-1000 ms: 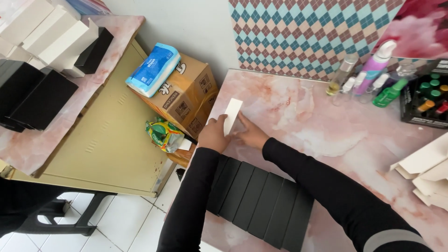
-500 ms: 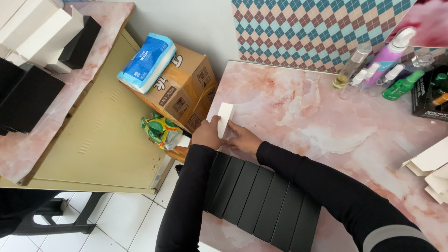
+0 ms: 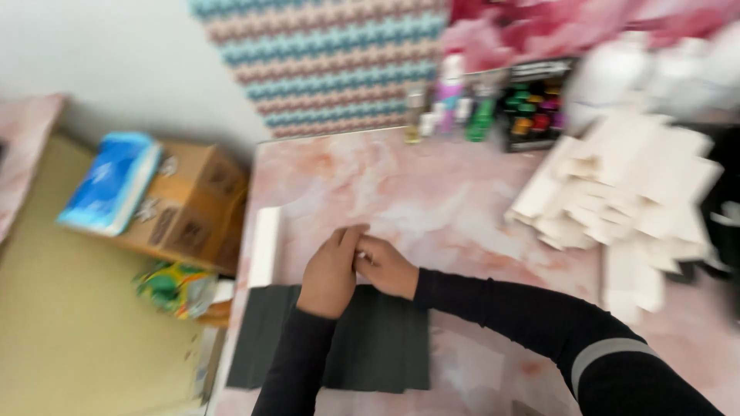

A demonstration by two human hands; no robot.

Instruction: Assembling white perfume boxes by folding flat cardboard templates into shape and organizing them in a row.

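The frame is blurred by head motion. My left hand (image 3: 330,271) and my right hand (image 3: 387,266) meet fingertip to fingertip on the pink marble table (image 3: 432,192). They rest at the far edge of a black pleated sheet (image 3: 385,347), and both sleeves are black. A small white folded box (image 3: 266,246) lies flat at the table's left edge, just left of my left hand and apart from it. A faint pale speck shows between my fingers; whether either hand grips anything is unclear.
A heap of white flat boxes (image 3: 617,185) fills the right of the table. Bottles (image 3: 451,96) and a black rack of small coloured bottles (image 3: 536,108) stand at the back. Left, below the table: a cardboard box (image 3: 193,208), a blue pack (image 3: 112,181), a green bag (image 3: 173,289).
The white folded box that both hands held upright now lies flat at the table's left edge. The hands have dropped together onto the table. My view swung right.
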